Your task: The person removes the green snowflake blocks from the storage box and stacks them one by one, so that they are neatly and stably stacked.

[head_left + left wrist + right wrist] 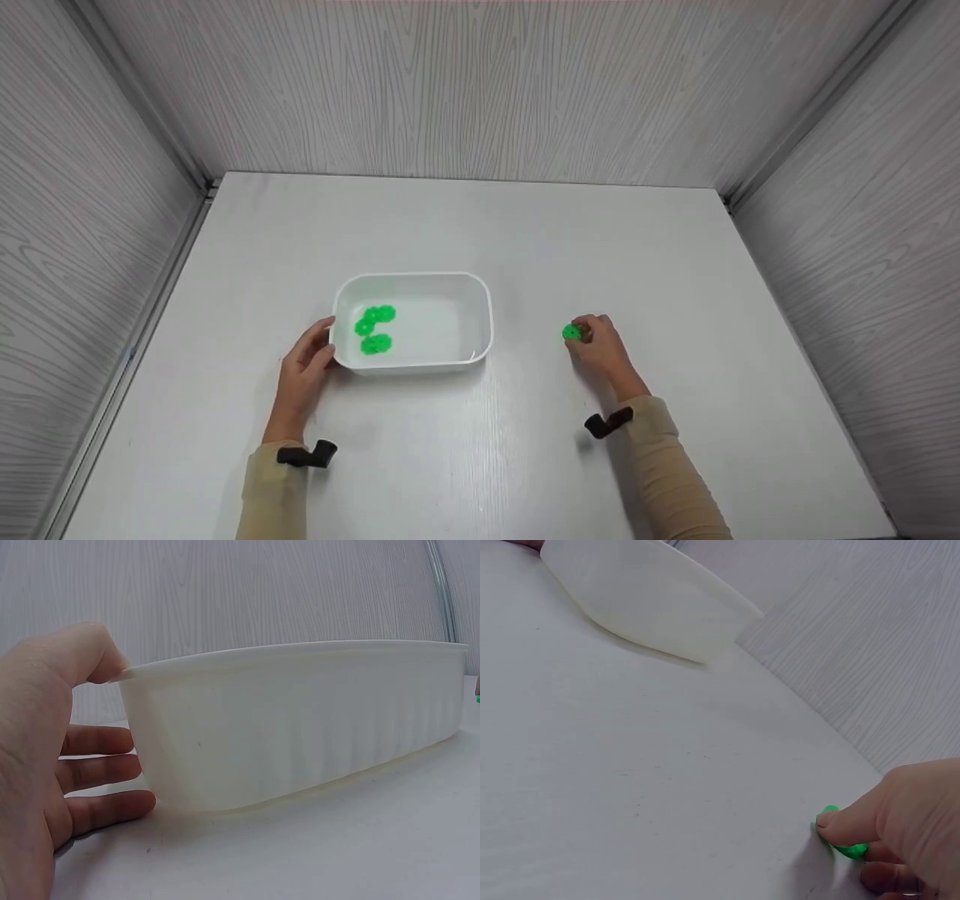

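Observation:
My left hand [304, 375] touches the left end of a white plastic tub [412, 367]. In the left wrist view the thumb [94, 656] rests at the rim, with fairly straight fingers [105, 811] against the outer wall below. Several small green notched discs [376, 344] lie in the left part of the tub. Right of the tub, my right hand [604, 352] pinches another green notched disc [571, 332] between thumb and fingers. The right wrist view shows this disc [851, 850] tilted, close over the table and partly hidden by the thumb.
The white table [450, 457] has a pale wood-grain panel [480, 90] behind it and similar panels on the left [82, 225] and right [855, 247]. Each wrist wears a black camera mount [306, 454].

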Demonstrator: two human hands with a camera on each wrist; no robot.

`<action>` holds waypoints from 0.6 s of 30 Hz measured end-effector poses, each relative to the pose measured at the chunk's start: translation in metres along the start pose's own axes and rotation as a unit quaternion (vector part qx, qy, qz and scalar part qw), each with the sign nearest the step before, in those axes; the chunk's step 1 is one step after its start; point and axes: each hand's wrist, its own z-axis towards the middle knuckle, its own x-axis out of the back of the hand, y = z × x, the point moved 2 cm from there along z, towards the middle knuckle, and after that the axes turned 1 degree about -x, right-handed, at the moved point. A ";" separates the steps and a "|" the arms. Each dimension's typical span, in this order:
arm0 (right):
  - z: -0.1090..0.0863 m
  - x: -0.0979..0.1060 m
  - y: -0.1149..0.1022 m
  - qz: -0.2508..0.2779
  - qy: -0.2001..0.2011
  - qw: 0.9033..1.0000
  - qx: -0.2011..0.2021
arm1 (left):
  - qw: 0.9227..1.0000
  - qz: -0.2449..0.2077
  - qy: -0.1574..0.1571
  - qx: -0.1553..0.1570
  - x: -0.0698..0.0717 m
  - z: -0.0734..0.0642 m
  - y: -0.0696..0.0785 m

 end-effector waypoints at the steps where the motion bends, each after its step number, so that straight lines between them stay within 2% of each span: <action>1: 0.000 0.000 0.000 -0.001 -0.001 1.000 0.002 | 1.000 0.000 0.001 0.001 0.000 0.000 0.000; 10: 0.000 0.001 -0.002 -0.028 -0.004 0.999 0.015 | 1.000 -0.011 0.005 0.010 0.001 0.003 -0.008; 18: 0.001 0.001 -0.002 -0.027 -0.003 1.000 0.008 | 1.000 -0.012 -0.002 -0.005 0.002 0.003 -0.007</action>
